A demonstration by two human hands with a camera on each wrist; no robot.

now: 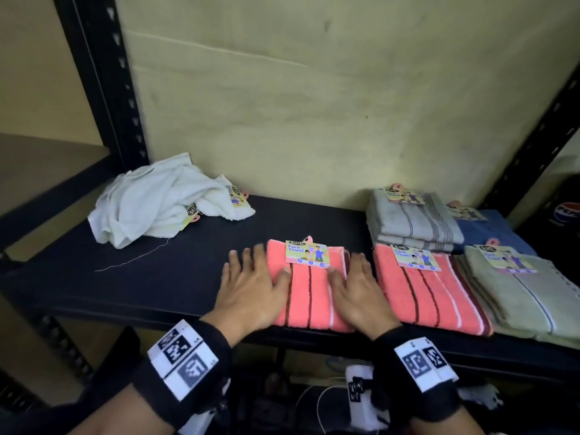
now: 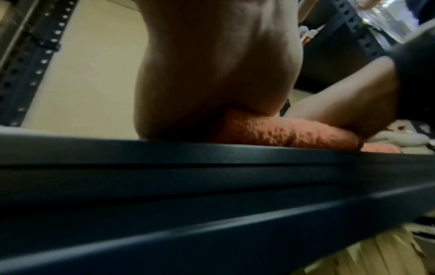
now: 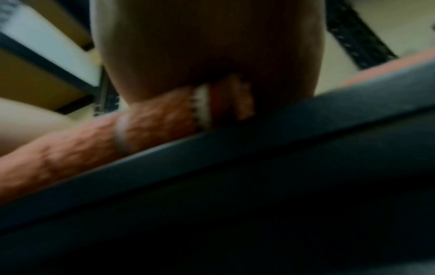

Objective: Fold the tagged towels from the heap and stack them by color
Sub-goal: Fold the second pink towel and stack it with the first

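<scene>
Head view: both flat-fingered grips, left hand [image 1: 251,290] and right hand [image 1: 361,293], on "Face Towel"-tagged coral towel [image 1: 309,299].

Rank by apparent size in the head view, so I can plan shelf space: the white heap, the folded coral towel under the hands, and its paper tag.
1. white heap
2. coral towel, partly covered by both hands, so close to the heap
3. paper tag, clearly smallest

Towel heap [image 1: 163,205] left of stacks [image 1: 414,221]
</scene>
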